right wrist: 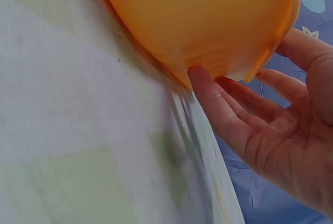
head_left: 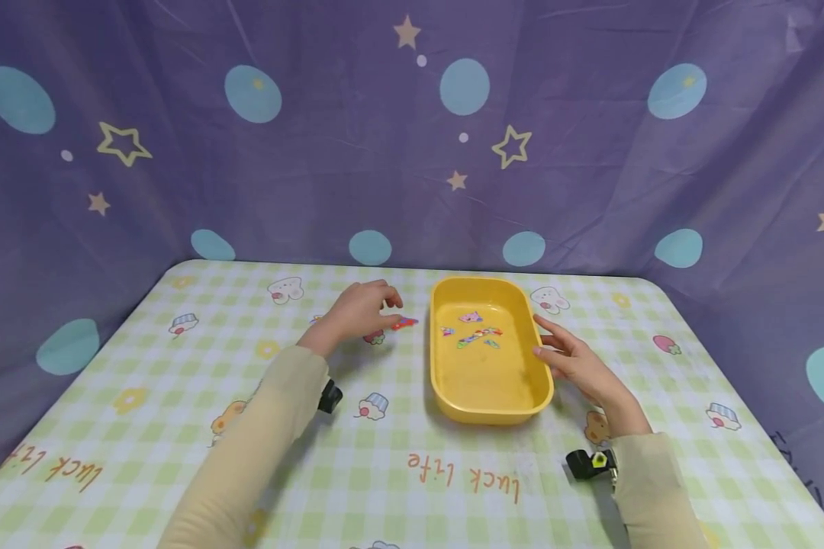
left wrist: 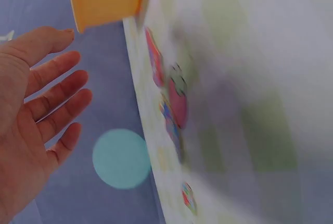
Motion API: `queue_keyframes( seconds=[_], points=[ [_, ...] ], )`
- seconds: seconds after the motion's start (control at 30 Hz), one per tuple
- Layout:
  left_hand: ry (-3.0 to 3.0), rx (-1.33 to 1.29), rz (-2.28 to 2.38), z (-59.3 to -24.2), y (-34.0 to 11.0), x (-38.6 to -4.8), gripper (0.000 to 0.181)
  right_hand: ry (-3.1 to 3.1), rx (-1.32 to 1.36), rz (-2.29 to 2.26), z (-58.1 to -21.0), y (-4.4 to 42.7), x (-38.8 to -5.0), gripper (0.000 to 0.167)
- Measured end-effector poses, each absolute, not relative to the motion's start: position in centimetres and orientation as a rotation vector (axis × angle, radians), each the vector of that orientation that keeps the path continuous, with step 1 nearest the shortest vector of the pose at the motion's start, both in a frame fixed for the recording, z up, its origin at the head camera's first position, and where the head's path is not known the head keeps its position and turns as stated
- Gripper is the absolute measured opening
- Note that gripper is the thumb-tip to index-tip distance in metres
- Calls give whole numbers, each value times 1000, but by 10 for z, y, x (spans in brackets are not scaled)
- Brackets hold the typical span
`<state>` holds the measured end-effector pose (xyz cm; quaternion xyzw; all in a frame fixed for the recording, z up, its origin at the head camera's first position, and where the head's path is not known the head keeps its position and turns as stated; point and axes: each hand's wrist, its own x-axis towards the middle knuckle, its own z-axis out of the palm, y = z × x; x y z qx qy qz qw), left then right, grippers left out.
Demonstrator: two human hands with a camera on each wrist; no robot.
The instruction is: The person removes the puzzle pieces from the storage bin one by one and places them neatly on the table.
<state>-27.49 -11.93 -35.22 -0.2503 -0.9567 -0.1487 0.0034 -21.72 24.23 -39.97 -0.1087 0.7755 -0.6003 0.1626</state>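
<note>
My left hand [head_left: 364,309] hovers over the table left of the yellow tray [head_left: 490,389], its fingers loosely bent with nothing between them. Beneath it lies a flat red-and-blue piece [head_left: 405,323], partly covered by the hand in the head view. In the left wrist view, a red piece [left wrist: 154,60], a multicoloured piece [left wrist: 170,125] and a smaller piece [left wrist: 188,197] lie in a row, apart from the fingers. My right hand [head_left: 577,366] holds the tray's right side, thumb at the rim and fingers against the outer wall. Several small colourful pieces [head_left: 479,335] lie inside the tray.
A green-and-white checked tablecloth [head_left: 178,396] with printed cupcakes, strawberries and lettering covers the table. Behind it hangs a purple curtain [head_left: 357,175] with stars and blue dots. Black wrist cameras sit below the left wrist [head_left: 329,396] and the right wrist [head_left: 584,463].
</note>
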Motion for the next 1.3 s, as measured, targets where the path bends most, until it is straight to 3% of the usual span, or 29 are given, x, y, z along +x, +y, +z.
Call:
queue_keyframes(
  seconds=[0.67,1.3],
  points=[
    [-2915,-1116,-397,-350,-36,-271,23,2217,-303,-1711,-401,243,-219,66],
    [-3148,-1025,-250,-370,-1,-283,21,2228,-286,-1712,-404,243,-221,65]
  ],
)
